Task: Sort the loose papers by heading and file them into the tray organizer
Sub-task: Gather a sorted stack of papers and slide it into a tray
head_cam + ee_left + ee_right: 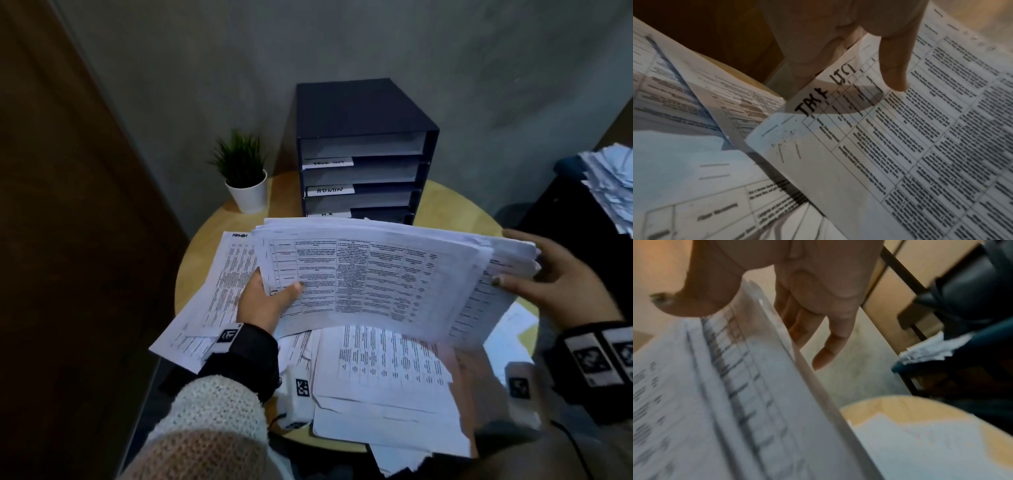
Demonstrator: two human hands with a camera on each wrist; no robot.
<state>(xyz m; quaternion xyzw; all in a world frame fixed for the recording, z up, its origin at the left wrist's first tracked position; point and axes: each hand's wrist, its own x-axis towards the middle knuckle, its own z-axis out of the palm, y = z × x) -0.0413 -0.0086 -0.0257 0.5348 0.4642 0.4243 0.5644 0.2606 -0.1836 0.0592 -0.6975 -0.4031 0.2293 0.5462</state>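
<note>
A thick stack of printed papers point(370, 274) is held in the air over the round wooden table point(445, 202), between both hands. My left hand point(263, 301) pinches its left edge, thumb on top; in the left wrist view the top sheet point(890, 146) bears a handwritten heading that reads like "TASK LIST". My right hand point(555, 281) grips the stack's right edge, thumb on top and fingers behind; the right wrist view shows the stack point(746, 394) edge-on and blurred. The dark tray organizer point(363, 150) with labelled shelves stands just behind the stack.
Loose printed sheets point(383, 370) cover the table under the stack, and one labelled sheet point(226, 274) lies at the left. A small potted plant point(243, 174) stands left of the organizer. Another heap of papers point(613, 181) lies on dark furniture at the right.
</note>
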